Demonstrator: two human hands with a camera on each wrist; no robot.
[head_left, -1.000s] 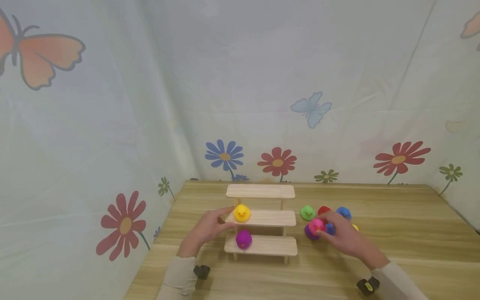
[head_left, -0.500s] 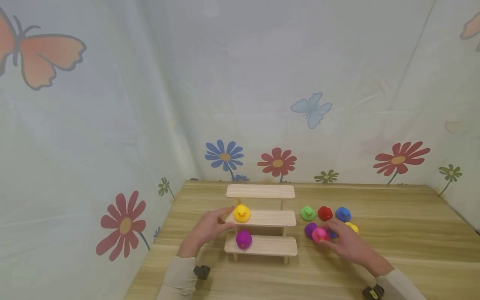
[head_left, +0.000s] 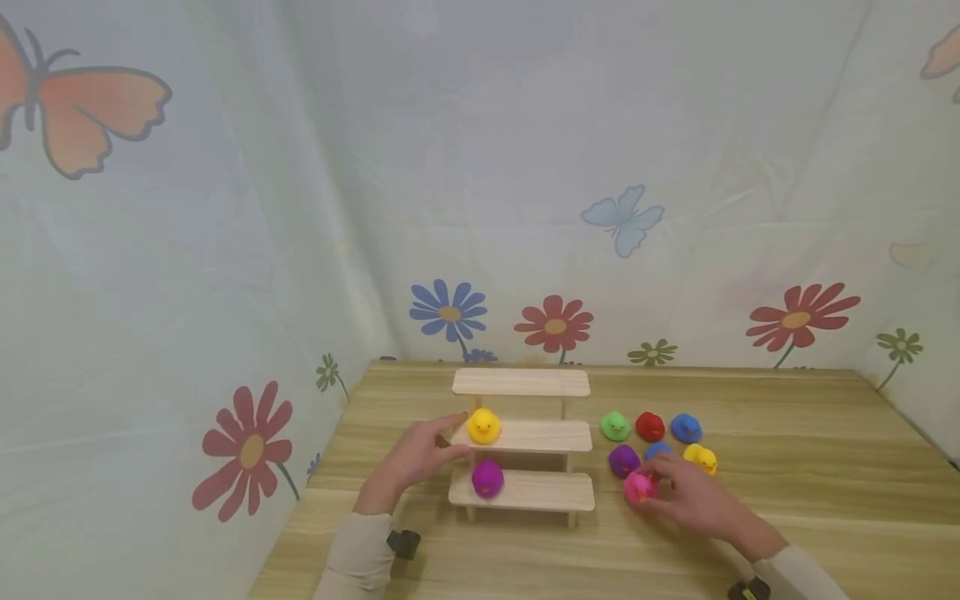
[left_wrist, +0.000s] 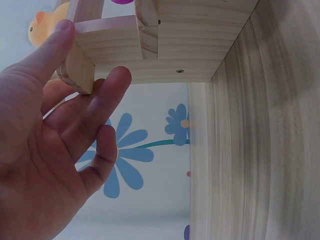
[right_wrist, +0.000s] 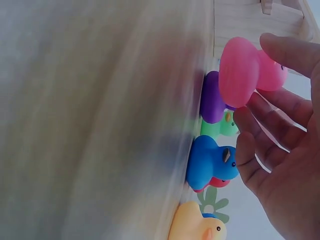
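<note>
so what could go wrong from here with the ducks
The right hand holds the pink duck close to the purple duck and the nearer blue duck, so it might knock one. The left hand grips the end of the middle shelf, very near the yellow duck on it; a slip or jolt could topple that duck.

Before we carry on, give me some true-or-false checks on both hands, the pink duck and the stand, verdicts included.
1. The right hand holds the pink duck. True.
2. The left hand grips the middle shelf of the stand. True.
3. The pink duck is left of the stand. False: it is to the right of the stand.
4. A yellow duck sits on the middle shelf. True.
5. Both hands hold ducks. False: only the right hand does.
</note>
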